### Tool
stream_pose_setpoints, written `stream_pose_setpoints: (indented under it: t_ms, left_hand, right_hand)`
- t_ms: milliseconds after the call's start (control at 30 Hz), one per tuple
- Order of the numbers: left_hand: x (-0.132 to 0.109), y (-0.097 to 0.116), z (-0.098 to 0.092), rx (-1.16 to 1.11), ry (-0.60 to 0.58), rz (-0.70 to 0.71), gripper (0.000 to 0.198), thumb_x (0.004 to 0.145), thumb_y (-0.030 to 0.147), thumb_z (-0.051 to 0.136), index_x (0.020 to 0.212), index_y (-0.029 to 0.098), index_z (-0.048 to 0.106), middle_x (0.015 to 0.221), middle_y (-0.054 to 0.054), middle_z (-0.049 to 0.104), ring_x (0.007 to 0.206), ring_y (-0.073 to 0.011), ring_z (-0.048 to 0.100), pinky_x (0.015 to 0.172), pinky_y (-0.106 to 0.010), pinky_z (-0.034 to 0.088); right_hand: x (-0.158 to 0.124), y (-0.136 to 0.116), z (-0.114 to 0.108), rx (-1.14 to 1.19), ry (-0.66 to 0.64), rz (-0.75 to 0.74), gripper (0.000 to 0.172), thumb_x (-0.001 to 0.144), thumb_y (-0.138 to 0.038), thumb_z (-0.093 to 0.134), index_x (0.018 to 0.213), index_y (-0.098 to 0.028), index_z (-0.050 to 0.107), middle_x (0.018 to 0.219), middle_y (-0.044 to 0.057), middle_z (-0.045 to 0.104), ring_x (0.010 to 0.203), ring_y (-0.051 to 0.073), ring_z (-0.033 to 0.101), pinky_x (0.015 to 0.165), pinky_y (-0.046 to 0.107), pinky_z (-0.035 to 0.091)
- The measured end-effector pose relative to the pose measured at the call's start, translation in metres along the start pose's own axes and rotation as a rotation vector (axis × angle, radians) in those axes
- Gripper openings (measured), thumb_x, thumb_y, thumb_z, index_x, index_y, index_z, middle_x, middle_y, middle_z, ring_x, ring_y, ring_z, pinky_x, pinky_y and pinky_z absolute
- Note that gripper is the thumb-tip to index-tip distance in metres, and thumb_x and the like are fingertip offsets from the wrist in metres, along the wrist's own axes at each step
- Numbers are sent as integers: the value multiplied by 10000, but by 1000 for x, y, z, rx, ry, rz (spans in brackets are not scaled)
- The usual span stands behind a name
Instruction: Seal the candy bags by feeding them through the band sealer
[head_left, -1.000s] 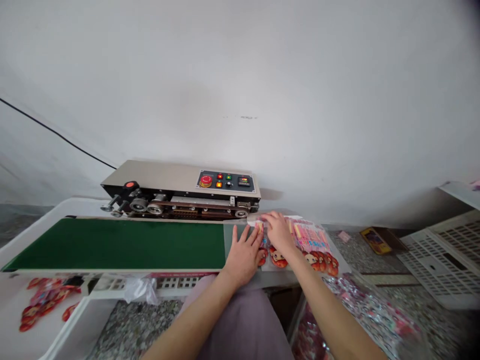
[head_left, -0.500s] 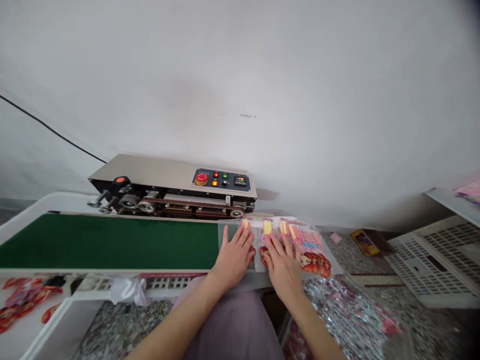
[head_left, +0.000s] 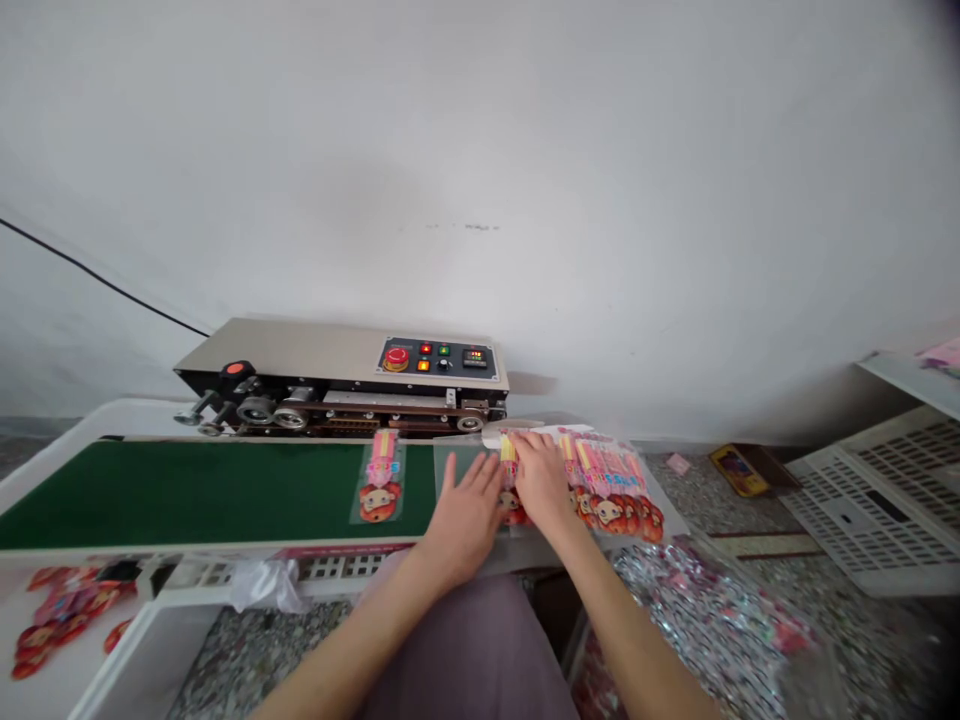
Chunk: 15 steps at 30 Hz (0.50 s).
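Observation:
A clear packet with a pink and red cartoon figure (head_left: 380,480) lies upright on the green belt (head_left: 225,490), under the front of the sealing machine (head_left: 322,350). My left hand (head_left: 469,510) rests flat with fingers spread on the clear sheet at the belt's right end, its fingertips beside another packet (head_left: 511,508). My right hand (head_left: 541,480) lies over that packet's right side, fingers close together and pointing up-left; whether they grip it cannot be made out. To the right, a fanned row of overlapping packets (head_left: 611,490) lies on a white surface.
On the left, a white bin (head_left: 105,640) holds more packets. A plastic bag of shiny wrapped pieces (head_left: 705,620) stands at the lower right. Farther right are a small yellow box (head_left: 735,470) and a white crate (head_left: 877,500). White cloth (head_left: 266,583) hangs at the belt's front edge.
One packet now lies on the green belt, left of my left hand. My right hand has moved left and up, its fingers drawn together. My left hand has barely moved.

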<state>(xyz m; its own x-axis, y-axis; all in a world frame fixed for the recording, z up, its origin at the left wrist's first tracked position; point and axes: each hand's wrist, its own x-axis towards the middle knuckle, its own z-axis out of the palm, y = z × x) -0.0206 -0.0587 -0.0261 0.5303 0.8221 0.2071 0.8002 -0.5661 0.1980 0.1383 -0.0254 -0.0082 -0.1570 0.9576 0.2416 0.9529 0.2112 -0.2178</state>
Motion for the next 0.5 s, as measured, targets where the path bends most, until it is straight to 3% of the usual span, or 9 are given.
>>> stream_pose_setpoints:
  t_ms: [100,200,500]
  left_hand:
    - [7,16,16,-26,-11,73,547,1061,458,275,1507,172,409,1604,-113,357,1503,-279,294,1186,-675,224]
    - [7,19,27,-15,16,61,561,1063,470,239,1532,189,366,1612,-104,344,1510,-275,275,1184,-681,216]
    - [2,18,25,-5,22,55,575,1068,459,200,1558,181,315,1617,-103,336,1514,-263,260,1186,-715,155]
  right_hand:
    - [26,10,3,16,-73,-16,390,900,-69,464,1205,-186,676,1207,100,640,1138,260,506,946,357,391]
    - [40,18,6,33,-105,-27,332,866,-63,508,1101,-193,703,1162,85,647,1112,229,531,935,324,398]
    - [43,11,-2,31,-92,-15,330,871,-61,455,1040,-176,714,1102,102,672,1070,246,554,905,337,409]
